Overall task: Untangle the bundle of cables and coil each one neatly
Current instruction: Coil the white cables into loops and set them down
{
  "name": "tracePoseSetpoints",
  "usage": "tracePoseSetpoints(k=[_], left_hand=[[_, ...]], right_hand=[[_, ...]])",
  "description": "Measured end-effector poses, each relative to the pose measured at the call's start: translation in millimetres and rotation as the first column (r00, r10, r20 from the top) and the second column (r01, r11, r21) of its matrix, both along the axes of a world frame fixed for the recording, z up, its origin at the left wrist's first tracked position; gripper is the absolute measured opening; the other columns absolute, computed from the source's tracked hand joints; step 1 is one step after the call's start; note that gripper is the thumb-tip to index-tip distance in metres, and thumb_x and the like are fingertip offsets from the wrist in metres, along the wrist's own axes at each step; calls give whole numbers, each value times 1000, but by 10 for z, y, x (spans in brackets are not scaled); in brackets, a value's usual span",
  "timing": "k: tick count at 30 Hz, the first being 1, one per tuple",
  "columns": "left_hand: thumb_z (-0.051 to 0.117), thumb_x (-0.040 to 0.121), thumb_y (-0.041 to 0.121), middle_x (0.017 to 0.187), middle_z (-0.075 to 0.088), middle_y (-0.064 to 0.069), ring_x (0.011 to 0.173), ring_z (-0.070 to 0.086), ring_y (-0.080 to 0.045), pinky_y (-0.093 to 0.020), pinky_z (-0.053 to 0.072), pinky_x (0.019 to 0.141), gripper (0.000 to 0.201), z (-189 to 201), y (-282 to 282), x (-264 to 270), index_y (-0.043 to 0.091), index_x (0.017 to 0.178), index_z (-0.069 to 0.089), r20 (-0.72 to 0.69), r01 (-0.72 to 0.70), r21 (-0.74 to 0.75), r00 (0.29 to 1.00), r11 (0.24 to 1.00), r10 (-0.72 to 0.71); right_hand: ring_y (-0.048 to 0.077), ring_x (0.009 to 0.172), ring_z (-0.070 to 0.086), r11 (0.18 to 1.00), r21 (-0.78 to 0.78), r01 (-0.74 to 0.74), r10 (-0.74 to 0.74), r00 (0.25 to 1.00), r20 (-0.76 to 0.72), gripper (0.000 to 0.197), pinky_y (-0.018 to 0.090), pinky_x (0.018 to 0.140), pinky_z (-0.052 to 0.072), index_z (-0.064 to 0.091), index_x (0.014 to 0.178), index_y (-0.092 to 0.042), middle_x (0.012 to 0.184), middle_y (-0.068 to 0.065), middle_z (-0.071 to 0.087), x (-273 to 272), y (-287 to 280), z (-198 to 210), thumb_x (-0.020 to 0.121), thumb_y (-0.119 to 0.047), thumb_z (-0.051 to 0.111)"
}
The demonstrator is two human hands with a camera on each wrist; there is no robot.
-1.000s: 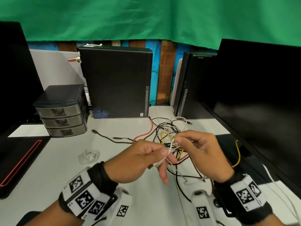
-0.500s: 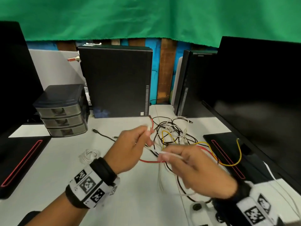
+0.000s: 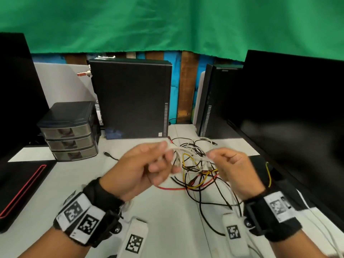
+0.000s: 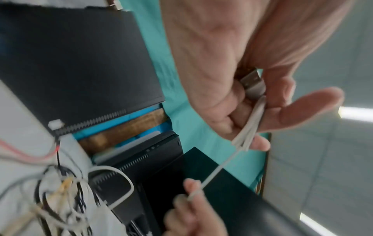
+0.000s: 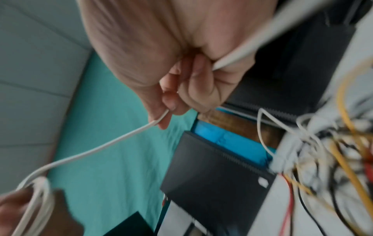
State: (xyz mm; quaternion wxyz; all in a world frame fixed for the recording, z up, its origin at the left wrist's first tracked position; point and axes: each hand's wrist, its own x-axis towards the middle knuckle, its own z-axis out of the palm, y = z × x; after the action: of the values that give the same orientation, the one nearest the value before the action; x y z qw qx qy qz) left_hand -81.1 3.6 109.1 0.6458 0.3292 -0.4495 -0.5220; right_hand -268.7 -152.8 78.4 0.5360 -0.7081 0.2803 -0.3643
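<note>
White cable coiling underway: left hand grips loops, right hand pinches the strand, next feeding another turn.

Left hand: fingers motion-blurred in the head view; count of white cable loops in its grip unreadable.
Right hand: wrist view blurred; cable's run through the palm hidden.
Cable bundle: strands overlap near the desk's middle; individual routes untraceable, partly behind both hands.
Monitor: cut off by the right edge.
Drawer unit: contents indistinct.
</note>
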Motion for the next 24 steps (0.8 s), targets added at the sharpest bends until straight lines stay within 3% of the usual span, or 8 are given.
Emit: tracePoseSetpoints(k=[3, 6, 9, 11, 14, 17, 21, 24], left_hand=[[45, 96, 30, 53, 47, 6, 51, 59, -7, -30, 59, 85, 42, 91, -31, 88, 7, 78, 75, -389, -187, 48, 901, 981, 191], [50, 93, 26, 73, 69, 1, 84, 74, -13, -32, 55, 95, 36, 17, -77, 267, 2, 94, 77, -434, -318, 78, 842, 945, 320], [49, 96, 20, 95, 76, -2, 108, 70, -23, -37, 51, 102, 31, -165, -131, 411, 6, 91, 77, -152, -471, 68, 866, 879, 476], [45, 102, 19, 107, 76, 2, 115, 66, -18, -36, 44, 104, 41, -252, -139, 476, 19, 82, 81, 235, -560, -5, 805, 828, 545], [46, 105, 22, 111, 75, 10, 111, 65, -6, -31, 45, 95, 39, -332, -118, 482, 22, 85, 80, 672, -471, -59, 634, 880, 384], [45, 106, 23, 100, 75, 5, 101, 67, -13, -36, 49, 94, 34, -402, -131, 326, 13, 94, 75, 812, -314, -60, 537, 948, 229], [38, 108, 21, 78, 72, 13, 86, 64, 5, -16, 45, 85, 44, -326, -93, 66, 2, 88, 72, 728, -53, 133, 682, 990, -61], [37, 103, 21, 68, 66, 5, 79, 70, -13, -29, 46, 98, 42, -222, -42, 4, -8, 110, 66, 441, 83, 88, 890, 993, -114]], right_hand=[[-3, 50, 50, 994, -45, -98, 96, 995, -36, 17, 8, 51, 38, 78, 94, -9, 56, -19, 59, 218, 274, -308, 96, -7, 61], [-7, 66, 57, 948, -178, -264, 238, 959, -155, 21, 8, 66, 41, 77, 102, -8, 67, -27, 63, 374, 620, -561, 100, -12, 57], [-2, 87, 65, 814, -384, -435, 333, 892, -305, 24, 22, 79, 52, 72, 110, -21, 94, -19, 71, 370, 933, -532, 103, -31, 52], [1, 76, 60, 757, -471, -452, 342, 889, -304, 21, 26, 71, 51, 69, 104, -23, 84, -12, 66, 320, 1008, -343, 103, -34, 51], [10, 62, 52, 788, -498, -362, 313, 932, -182, 24, 31, 60, 45, 68, 97, -23, 70, -5, 59, 201, 930, -15, 101, -36, 49], [11, 68, 59, 799, -508, -322, 286, 946, -151, 26, 26, 65, 48, 71, 96, -24, 75, -6, 66, 73, 801, 199, 100, -38, 49], [3, 64, 53, 866, -480, -138, 156, 988, -4, 21, 12, 62, 40, 72, 87, -22, 70, -13, 62, 18, 494, 258, 99, -22, 55], [6, 65, 58, 920, -390, -42, 61, 998, 35, 19, 16, 62, 44, 75, 87, -21, 71, -11, 67, 75, 220, 79, 97, -29, 61]])
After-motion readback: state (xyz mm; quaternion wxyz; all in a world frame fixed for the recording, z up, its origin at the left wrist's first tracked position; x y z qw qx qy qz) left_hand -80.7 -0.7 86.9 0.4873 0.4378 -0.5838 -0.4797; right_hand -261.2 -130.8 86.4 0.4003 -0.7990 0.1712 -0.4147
